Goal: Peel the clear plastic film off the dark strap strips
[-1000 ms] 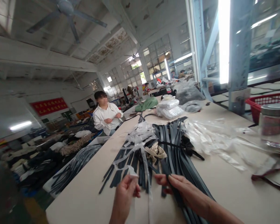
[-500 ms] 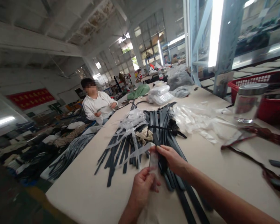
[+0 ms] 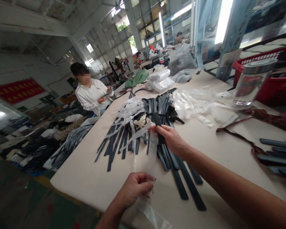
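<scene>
My left hand pinches a clear plastic sleeve low down, near the table's front edge. Higher up, my right hand grips the sleeve's upper end together with a dark strap. The sleeve stretches between both hands, and its loose lower part hangs below my left hand. Under and beyond my right hand lie many dark straps, fanned over the pale table. Thin translucent plastic strips and a cream cloth bundle rest on them.
Clear plastic bags lie right of the straps. A glass jar stands near a red basket. More dark straps are at the right. A person in white sits beyond the table's left edge, holding something thin.
My left hand has moved down and left, away from my right hand, and more of the sleeve shows between them. My right hand appears higher in view. The camera view has shifted.
</scene>
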Available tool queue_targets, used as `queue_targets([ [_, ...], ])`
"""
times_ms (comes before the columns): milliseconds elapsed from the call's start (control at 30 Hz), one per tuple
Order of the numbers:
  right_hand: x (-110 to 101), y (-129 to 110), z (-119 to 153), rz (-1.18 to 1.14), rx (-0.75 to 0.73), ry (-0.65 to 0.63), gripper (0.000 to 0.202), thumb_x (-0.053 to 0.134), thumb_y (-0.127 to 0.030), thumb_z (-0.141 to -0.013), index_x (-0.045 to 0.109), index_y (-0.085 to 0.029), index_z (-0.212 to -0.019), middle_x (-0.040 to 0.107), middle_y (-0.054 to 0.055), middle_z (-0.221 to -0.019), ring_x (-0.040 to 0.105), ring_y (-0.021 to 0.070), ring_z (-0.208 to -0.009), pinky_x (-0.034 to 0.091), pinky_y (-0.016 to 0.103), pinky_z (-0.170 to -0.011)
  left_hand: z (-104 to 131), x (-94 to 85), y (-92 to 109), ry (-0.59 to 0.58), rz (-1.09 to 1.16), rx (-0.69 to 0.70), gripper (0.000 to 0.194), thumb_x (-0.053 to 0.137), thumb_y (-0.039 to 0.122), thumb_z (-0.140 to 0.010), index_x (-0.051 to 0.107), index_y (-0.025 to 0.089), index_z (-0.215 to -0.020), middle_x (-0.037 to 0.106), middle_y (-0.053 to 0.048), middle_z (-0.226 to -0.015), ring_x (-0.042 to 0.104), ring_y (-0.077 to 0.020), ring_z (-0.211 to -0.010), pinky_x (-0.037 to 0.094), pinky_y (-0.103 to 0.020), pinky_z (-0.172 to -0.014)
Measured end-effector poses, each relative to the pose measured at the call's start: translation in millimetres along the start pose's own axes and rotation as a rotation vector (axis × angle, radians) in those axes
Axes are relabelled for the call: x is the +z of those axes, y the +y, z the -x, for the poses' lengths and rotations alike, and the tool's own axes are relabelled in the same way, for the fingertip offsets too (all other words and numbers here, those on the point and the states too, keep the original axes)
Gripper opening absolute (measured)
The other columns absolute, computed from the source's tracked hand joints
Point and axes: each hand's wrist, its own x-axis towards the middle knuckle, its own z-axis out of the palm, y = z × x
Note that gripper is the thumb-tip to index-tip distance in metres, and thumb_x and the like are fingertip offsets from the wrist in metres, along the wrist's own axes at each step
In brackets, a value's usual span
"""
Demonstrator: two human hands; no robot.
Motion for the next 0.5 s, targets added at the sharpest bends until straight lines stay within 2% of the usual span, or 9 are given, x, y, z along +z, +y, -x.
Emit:
queue_targets([
  [133,4,-5,4,0.047,-0.003,-0.002,0.038,0.066,-0.052,-0.078,0.075,-0.017,-0.091,0.070,0.003,-0.090,0.058,0.0169,-0.080,0.044,0.029,-0.077,-3,4.4,4,-0.038,-0.087,-0.044,0.019,0.068,0.029,-0.066,0.073,0.016,-0.077,0.067,-0.001,-0.060,0.054,-0.0134,-0.051,0.043,-0.028,-0.057],
  [233,7,-8,5,0.078,-0.009,0.000,0.039,0.066,-0.053,-0.078,0.074,-0.017,-0.092,0.069,0.003,-0.090,0.058,0.0172,-0.081,0.045,0.028,-0.077,-2,9.6,11,-0.041,-0.185,0.016,0.010,0.068,0.030,-0.067,0.075,0.022,-0.067,0.072,-0.003,-0.065,0.058,-0.0175,-0.058,0.045,-0.033,-0.064],
  [300,7,-7,5,0.084,-0.015,0.015,0.042,0.064,-0.055,-0.079,0.072,-0.017,-0.095,0.068,0.004,-0.093,0.059,0.0187,-0.082,0.047,0.029,-0.074,-5,3.0,17,-0.015,-0.184,0.061,0.010,0.070,0.033,-0.068,0.074,0.027,-0.061,0.073,-0.005,-0.067,0.060,-0.0199,-0.060,0.047,-0.035,-0.066],
  [367,6,-2,6,0.086,-0.017,0.037,0.045,0.061,-0.057,-0.080,0.070,-0.017,-0.098,0.068,0.006,-0.098,0.062,0.0206,-0.082,0.049,0.030,-0.070,-13,-21.5,28,0.154,-0.056,0.129,0.013,0.075,0.040,-0.063,0.072,0.028,-0.058,0.072,-0.007,-0.066,0.062,-0.0212,-0.059,0.050,-0.036,-0.064],
  [400,5,2,6,0.091,-0.010,0.041,0.046,0.060,-0.058,-0.081,0.068,-0.017,-0.100,0.067,0.007,-0.101,0.063,0.0206,-0.080,0.050,0.031,-0.068,-18,-41.6,39,0.292,0.043,0.179,0.018,0.079,0.042,-0.057,0.071,0.027,-0.057,0.071,-0.008,-0.063,0.062,-0.0214,-0.057,0.051,-0.036,-0.061],
  [433,4,8,5,0.101,0.004,0.041,0.048,0.058,-0.060,-0.081,0.068,-0.017,-0.100,0.067,0.008,-0.104,0.063,0.0191,-0.074,0.050,0.031,-0.065,-22,-66.4,54,0.462,0.145,0.256,0.023,0.081,0.044,-0.052,0.070,0.025,-0.059,0.069,-0.007,-0.062,0.062,-0.0205,-0.057,0.052,-0.034,-0.059],
  [500,2,22,4,0.141,0.034,0.007,0.052,0.056,-0.063,-0.081,0.067,-0.016,-0.101,0.067,0.008,-0.105,0.059,0.0127,-0.059,0.048,0.029,-0.061,-22,-123.7,96,0.693,0.207,0.402,0.024,0.081,0.037,-0.051,0.063,0.022,-0.058,0.064,-0.003,-0.057,0.059,-0.0161,-0.052,0.051,-0.029,-0.051],
])
